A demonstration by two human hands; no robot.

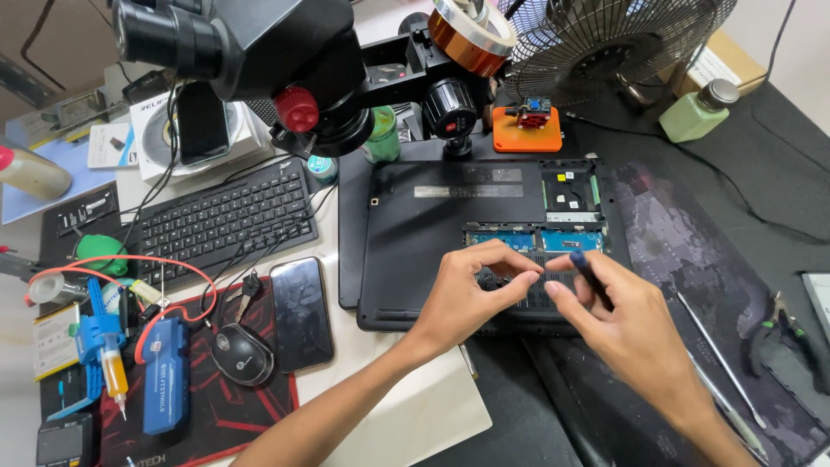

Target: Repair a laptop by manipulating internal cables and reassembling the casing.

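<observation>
Both hands work over an upside-down black laptop (458, 233) with its bottom hatch off, blue circuit boards (536, 238) showing. Right hand (622, 320) holds a thin dark screwdriver (590, 277), fingers closed around the shaft, tip hidden behind the fingers so can't tell what it touches. Left hand (471, 298) has thumb and forefinger pinched narrow, nearly meeting the right fingertips; likely a tiny screw between them, too small to confirm. Both hands hover just above the laptop's front edge, near the open bay.

Risks, judged: anything small in that pinch could drop into the open bay or roll off onto the cluttered surface and vanish. A slip of the screwdriver could scratch the exposed boards. The fan (618, 39) behind could blow a light part away if running; can't tell if it spins.

Surface: crowded work desk. Black mat (692, 242) on the right with metal pry tools (718, 355) and pliers (782, 333). Left side: keyboard (220, 216), mouse (242, 353), phone (301, 313) face-up, blue tool (166, 376), red cable (121, 264). Microscope (259, 60) overhangs the top, tape roll (471, 35) beside it, green bottle (699, 111) and orange pad (527, 130) behind the laptop. Room beyond not visible.
</observation>
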